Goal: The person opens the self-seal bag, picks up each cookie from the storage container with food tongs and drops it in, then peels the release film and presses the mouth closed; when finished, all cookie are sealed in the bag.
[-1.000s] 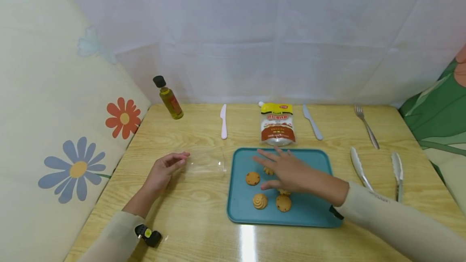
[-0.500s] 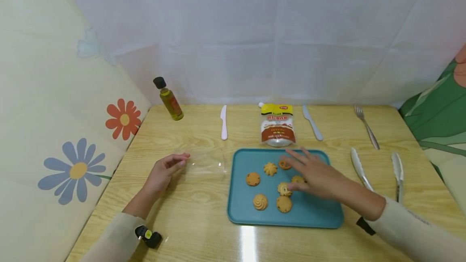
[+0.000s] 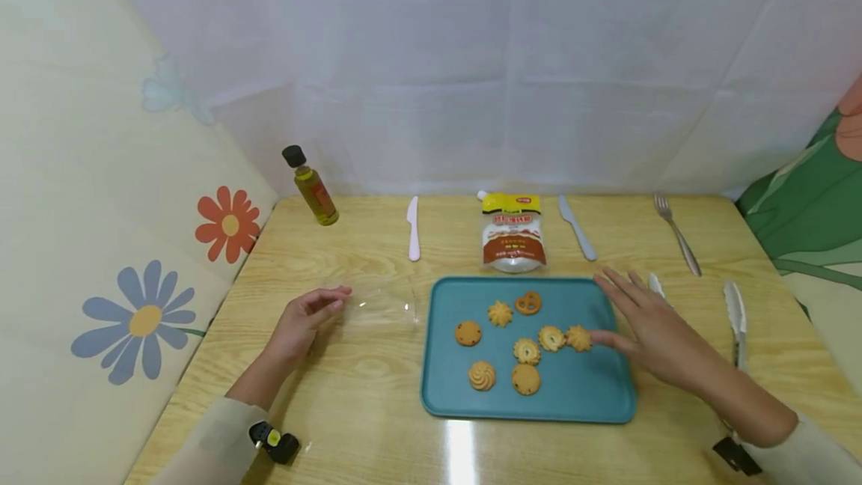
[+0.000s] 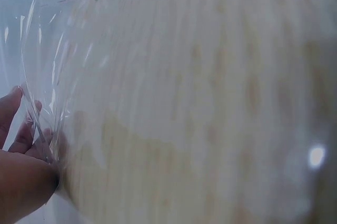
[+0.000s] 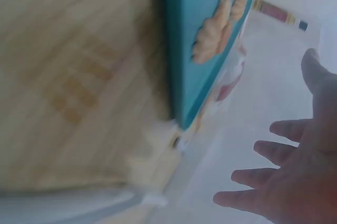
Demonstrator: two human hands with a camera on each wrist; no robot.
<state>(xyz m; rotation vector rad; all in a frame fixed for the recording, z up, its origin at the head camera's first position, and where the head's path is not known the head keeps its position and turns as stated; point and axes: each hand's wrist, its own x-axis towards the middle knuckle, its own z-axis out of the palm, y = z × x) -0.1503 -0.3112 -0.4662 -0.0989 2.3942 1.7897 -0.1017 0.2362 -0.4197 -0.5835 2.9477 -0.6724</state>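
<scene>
My left hand (image 3: 303, 322) pinches the edge of a clear, see-through plastic container (image 3: 384, 309) on the table, left of the tray. In the left wrist view its thin wall (image 4: 52, 71) shows between thumb and fingers. Fingers spread, my right hand (image 3: 663, 331) hovers by the right side of the teal tray (image 3: 592, 395) and holds nothing. On that tray lie several biscuits, among them a pretzel (image 3: 528, 303), a swirled cookie (image 3: 481, 376), a round chip cookie (image 3: 468, 333) and a star-shaped cookie (image 3: 578, 338) near my right thumb.
Behind the tray lies a food pouch (image 3: 514, 234), between a pink knife (image 3: 414, 230) and a grey-blue knife (image 3: 577, 227). An oil bottle (image 3: 313, 189) stands at the back left. To the right are a fork (image 3: 676, 234) and metal tongs (image 3: 737, 313), partly hidden by my right hand.
My right hand has moved right, from over the cookies to the tray's right side, uncovering the pretzel and other cookies. The left hand stays still on the clear container.
</scene>
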